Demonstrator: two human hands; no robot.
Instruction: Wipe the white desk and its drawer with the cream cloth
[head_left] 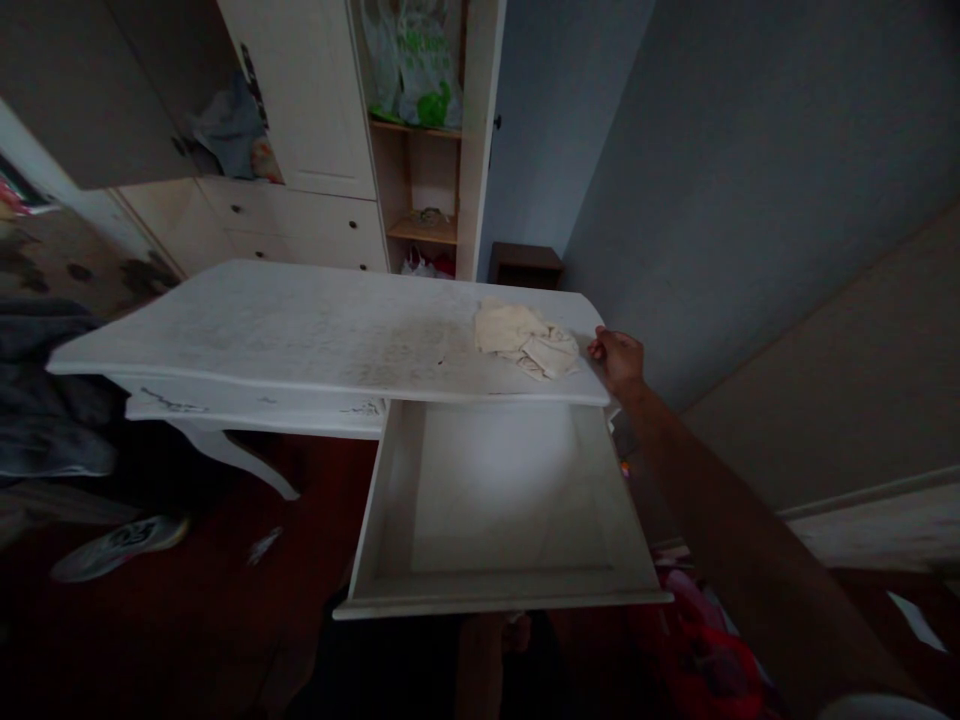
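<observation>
A white drawer [525,490] is pulled far out of a white table [315,320], with nothing lying inside it. On the tabletop's right part lies a crumpled cream cloth [529,338]. My right hand [619,360] is at the table's right end, just beside the cloth and apart from it. Its fingers are curled in, and I see nothing between them. Below the drawer's front edge, my left hand [516,632] shows only in part. The drawer front and deep shadow hide most of its fingers, so its grip is unclear.
Behind the table stands a cream wardrobe [315,100] with plastic bags [424,70] on its shelves. A small brown cabinet [525,262] is by the wall. Dark clothing [49,400] hangs at left, above a shoe [120,548]. Red items [712,670] lie on the floor at right.
</observation>
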